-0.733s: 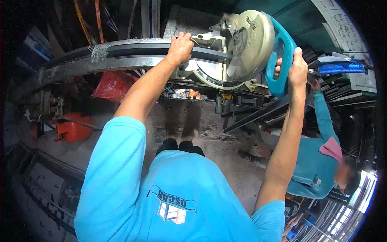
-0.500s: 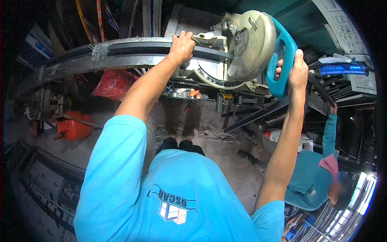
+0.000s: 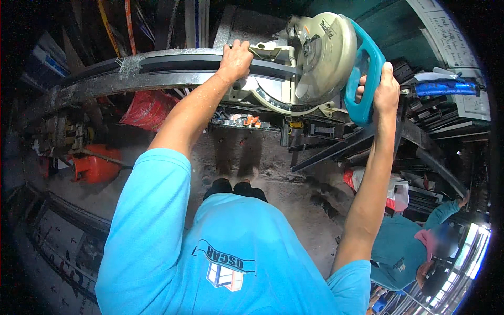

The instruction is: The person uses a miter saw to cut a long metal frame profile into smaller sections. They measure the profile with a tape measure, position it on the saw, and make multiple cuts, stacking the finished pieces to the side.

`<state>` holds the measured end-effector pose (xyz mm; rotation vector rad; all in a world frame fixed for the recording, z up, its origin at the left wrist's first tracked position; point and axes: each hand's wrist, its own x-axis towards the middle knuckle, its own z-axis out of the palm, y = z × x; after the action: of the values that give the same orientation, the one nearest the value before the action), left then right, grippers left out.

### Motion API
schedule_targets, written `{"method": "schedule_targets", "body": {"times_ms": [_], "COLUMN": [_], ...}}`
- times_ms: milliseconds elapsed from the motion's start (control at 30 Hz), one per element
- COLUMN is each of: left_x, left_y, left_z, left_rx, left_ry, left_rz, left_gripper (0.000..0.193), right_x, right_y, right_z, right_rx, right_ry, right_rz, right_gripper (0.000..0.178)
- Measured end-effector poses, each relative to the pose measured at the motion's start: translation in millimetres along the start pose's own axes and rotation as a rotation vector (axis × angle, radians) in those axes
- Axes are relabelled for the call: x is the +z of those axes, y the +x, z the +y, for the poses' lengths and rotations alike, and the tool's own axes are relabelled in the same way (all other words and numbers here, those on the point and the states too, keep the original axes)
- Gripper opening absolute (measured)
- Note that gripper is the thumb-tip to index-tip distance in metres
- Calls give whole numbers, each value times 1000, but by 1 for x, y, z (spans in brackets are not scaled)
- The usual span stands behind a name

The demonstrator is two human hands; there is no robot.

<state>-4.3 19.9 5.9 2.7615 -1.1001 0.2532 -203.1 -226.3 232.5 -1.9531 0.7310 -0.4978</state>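
A miter saw (image 3: 324,60) with a cream blade guard and a teal D-shaped handle (image 3: 374,59) stands at the upper middle. My right hand (image 3: 386,92) is closed around that handle. A long dark metal profile (image 3: 181,64) lies along the saw's fence, its right end beside the blade guard. Left of the blade, my left hand (image 3: 236,60) grips the profile, its fingers hooked over the far side. Below the guard is the curved front of the saw base (image 3: 286,108). The guard hides the blade's lower edge.
A long grey rail (image 3: 113,84) extends left from the saw. Beneath it are a red bag (image 3: 149,109) and a red-orange container (image 3: 94,164). A co-worker in a teal shirt (image 3: 401,252) bends at the lower right, near dark metal lengths (image 3: 441,170). A blue-handled tool (image 3: 446,88) lies at right.
The saw head and my right hand have shifted very slightly left. My left hand keeps its place on the profile. The co-worker has moved lower, with one arm reaching farther right.
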Motion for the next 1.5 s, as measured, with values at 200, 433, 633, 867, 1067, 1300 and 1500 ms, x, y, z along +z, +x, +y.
{"method": "schedule_targets", "body": {"times_ms": [200, 433, 633, 867, 1067, 1300, 1500], "left_x": [0, 6, 9, 5, 4, 3, 4], "left_y": [1, 1, 1, 1, 0, 0, 0], "left_z": [0, -1, -2, -1, -2, -2, -3], "left_rx": [0, 13, 7, 14, 18, 18, 11], "left_ry": [1, 21, 37, 43, 29, 14, 12], "left_rz": [-6, 25, 38, 32, 32, 20, 12], "left_gripper": [23, 32, 31, 32, 32, 34, 35], "right_x": [-1, -2, 0, -1, 2, 3, 4], "right_y": [-1, -1, -1, -3, -4, -5, -9], "right_z": [0, 1, 2, 1, 3, 8, 11], "right_rx": [10, 8, -16, -8, -60, -55, -57], "right_ry": [0, -10, -12, -14, -6, -12, -32], "right_rz": [-7, -2, 3, 7, 38, 51, 41], "right_gripper": [67, 67, 67, 66, 71, 71, 69]}}
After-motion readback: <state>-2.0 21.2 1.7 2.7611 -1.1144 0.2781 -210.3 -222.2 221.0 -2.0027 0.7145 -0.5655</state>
